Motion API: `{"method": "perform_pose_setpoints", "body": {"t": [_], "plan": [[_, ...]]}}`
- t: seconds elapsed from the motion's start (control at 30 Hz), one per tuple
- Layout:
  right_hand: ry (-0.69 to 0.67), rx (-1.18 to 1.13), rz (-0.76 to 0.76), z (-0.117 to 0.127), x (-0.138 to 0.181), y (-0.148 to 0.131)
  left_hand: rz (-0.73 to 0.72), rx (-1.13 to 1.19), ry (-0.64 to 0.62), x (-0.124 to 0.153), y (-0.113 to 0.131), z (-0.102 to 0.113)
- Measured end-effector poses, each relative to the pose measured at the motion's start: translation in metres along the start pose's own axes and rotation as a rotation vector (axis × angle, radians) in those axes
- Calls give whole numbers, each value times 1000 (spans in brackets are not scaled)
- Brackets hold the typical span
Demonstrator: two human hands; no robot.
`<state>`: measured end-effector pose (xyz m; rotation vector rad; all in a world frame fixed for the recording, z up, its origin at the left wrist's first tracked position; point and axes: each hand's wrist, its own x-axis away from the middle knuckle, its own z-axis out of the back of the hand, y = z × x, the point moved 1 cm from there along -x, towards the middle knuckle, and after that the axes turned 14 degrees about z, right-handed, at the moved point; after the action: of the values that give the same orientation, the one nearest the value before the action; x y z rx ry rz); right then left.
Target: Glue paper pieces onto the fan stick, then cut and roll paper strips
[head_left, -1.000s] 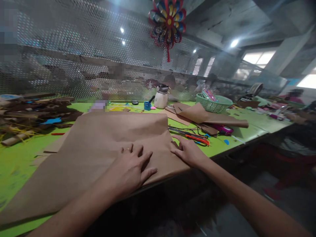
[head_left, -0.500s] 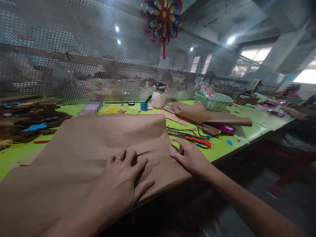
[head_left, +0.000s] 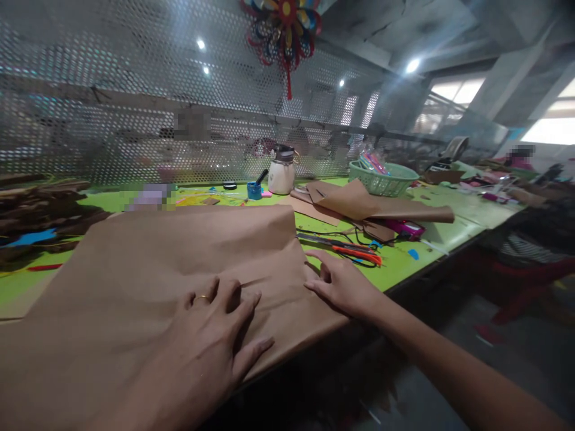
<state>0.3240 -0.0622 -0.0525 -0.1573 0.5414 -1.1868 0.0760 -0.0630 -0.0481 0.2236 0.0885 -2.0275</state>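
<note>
A large sheet of brown kraft paper [head_left: 135,257] lies over the near part of the table, creased in the middle, with its front edge along the table's edge. My left hand [head_left: 215,329], a ring on one finger, rests on the paper with fingers spread. At the sheet's right edge is my right hand [head_left: 344,284], touching the paper; thumb and index finger are apart, and the other fingers are mostly hidden. Just beyond it lie orange-handled scissors [head_left: 359,254] with dark blades, beside a black cord.
Behind the sheet on the green table [head_left: 386,269] stand a white jug [head_left: 281,176], a small blue pot [head_left: 254,190] and a green basket [head_left: 381,182]. Folded brown paper [head_left: 404,211] lies at the right. Dark brown bundles [head_left: 40,209] are piled left. A perforated metal screen [head_left: 148,90] rises behind.
The view has shifted slightly to the right. My left hand has slid a little left and toward me over the paper; my right hand stays at the sheet's right edge.
</note>
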Motion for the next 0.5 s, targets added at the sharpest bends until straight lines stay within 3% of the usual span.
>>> {"method": "perform_pose_setpoints", "body": {"t": [0.33,0.5], "plan": [[-23,0,-2,2,-2,2,7,-21,-24,0,5,5],[23,-16,235,21,7,-13,4,-13,-39,0,6,4]]}}
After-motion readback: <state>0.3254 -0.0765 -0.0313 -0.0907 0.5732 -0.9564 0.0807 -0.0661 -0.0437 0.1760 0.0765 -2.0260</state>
